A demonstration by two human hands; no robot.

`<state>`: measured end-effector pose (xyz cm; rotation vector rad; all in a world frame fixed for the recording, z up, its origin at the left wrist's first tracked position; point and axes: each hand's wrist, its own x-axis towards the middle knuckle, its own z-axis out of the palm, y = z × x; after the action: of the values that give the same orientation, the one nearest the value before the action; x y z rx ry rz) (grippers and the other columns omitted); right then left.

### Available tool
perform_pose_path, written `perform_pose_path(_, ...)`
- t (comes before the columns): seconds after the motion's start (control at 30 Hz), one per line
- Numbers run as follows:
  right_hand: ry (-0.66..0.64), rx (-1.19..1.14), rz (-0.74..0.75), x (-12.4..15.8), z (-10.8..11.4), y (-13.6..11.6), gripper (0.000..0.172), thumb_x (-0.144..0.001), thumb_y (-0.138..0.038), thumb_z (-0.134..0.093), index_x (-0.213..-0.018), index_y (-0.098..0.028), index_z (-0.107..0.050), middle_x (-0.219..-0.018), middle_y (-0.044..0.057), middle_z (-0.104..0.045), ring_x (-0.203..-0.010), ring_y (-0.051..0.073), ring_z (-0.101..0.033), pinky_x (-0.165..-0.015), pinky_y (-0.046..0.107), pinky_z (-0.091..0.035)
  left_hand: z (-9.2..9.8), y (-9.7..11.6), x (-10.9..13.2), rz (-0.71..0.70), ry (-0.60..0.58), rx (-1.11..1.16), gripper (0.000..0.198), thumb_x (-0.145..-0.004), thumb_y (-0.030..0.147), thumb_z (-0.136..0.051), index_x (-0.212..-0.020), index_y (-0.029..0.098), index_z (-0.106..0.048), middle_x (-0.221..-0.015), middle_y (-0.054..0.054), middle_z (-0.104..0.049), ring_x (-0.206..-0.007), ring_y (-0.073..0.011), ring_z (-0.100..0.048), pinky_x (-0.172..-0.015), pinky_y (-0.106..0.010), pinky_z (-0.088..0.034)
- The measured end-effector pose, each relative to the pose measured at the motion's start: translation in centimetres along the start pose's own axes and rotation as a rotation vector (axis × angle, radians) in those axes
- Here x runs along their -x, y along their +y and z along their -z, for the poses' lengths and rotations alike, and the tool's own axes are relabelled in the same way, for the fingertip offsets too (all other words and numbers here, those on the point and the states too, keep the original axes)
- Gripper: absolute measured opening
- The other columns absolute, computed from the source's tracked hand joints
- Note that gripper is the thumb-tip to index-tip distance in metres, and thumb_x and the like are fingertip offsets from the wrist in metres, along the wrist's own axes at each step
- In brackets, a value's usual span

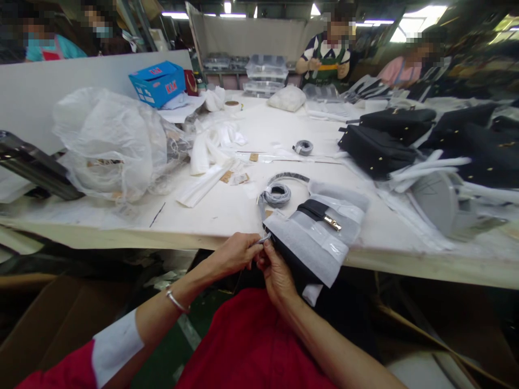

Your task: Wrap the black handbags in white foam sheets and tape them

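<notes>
A black bag (294,263), partly covered in white tissue and clear film, lies at the table's front edge. Its gold zip pull (332,222) shows on top. At the bag's near left corner, my left hand (239,251) is closed in a pinch on a thin greyish wrapped strip (264,238). My right hand (279,276) grips the same corner, its thumb beside the strip; the other fingers are partly hidden under the bag. Just beyond the hands, a strap coiled in grey wrapping (277,194) rests against the bag.
A crumpled clear plastic bag (113,140) and white paper strips (206,178) lie left on the table (203,221). A blue box (158,84) stands behind. Black bags (377,148) fill the right side, near a small grey coil (303,147). Several people work beyond the table.
</notes>
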<state>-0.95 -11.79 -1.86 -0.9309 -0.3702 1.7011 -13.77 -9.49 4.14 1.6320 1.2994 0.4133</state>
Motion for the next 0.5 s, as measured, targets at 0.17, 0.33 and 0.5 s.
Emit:
perform_pose_path(0.17,-0.016,0.04,-0.039,-0.5,1.0,0.3,0.035,-0.063,-0.047,-0.087,-0.076,-0.019,-0.069,-0.066,-0.004,-0.061,-0.055,0.007,-0.048,-0.05,0.019,-0.036,0.0,1.0,0.3,0.051,0.014,-0.205,0.037,-0.095,0.043,-0.037,-0.078,0.019,-0.059,-0.066,0.0,-0.063,-0.05,-0.012,-0.056,-0.052,-0.022,-0.04)
perform_pose_path(0.33,-0.159,0.036,-0.045,-0.3,1.8,0.0,0.026,-0.066,-0.035,-0.086,-0.081,-0.021,-0.068,-0.077,-0.003,-0.065,-0.065,0.009,-0.055,-0.059,0.021,-0.044,-0.1,1.4,0.2,0.17,0.025,-0.221,0.039,-0.094,0.04,-0.034,-0.073,0.018,-0.058,-0.06,-0.001,-0.063,-0.044,-0.0122,-0.055,-0.05,-0.023,-0.04)
perform_pose_path(0.5,-0.156,-0.049,-0.098,-0.3,1.3,-0.2,0.028,-0.064,-0.029,-0.086,-0.065,-0.021,-0.059,-0.063,-0.006,-0.057,-0.055,0.01,-0.051,-0.053,0.023,-0.045,-1.7,0.3,0.3,0.29,-0.017,0.328,0.05,-0.084,0.064,-0.041,-0.072,0.018,-0.055,-0.052,0.001,-0.059,-0.036,-0.0122,-0.053,-0.036,-0.02,-0.037)
